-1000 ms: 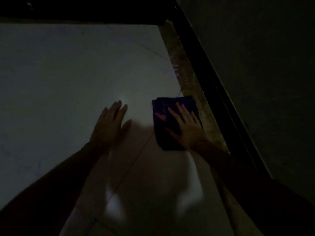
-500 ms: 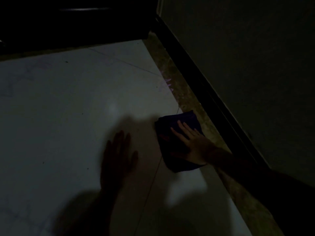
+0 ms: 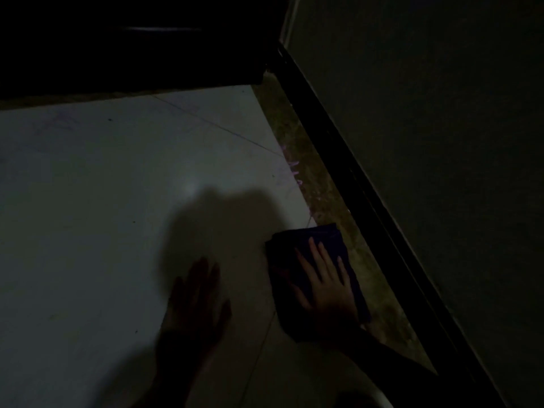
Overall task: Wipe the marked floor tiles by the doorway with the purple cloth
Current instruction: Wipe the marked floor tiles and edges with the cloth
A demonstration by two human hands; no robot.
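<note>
The scene is very dark. A folded purple cloth lies flat on the pale floor tiles, at their right edge beside a brownish strip. My right hand presses flat on the cloth with fingers spread, covering its middle. My left hand rests palm down on the bare tile to the left of the cloth, fingers apart, deep in shadow. Faint purple marks show on the tile edge beyond the cloth.
A brownish threshold strip runs diagonally along the tiles' right side, bordered by a black door track and a dark wall or door. A dark piece of furniture or opening closes the far side.
The view has tilted up, so both hands and the cloth sit lower in frame. My right hand stays pressed on the cloth; my left hand has fallen into shadow.
</note>
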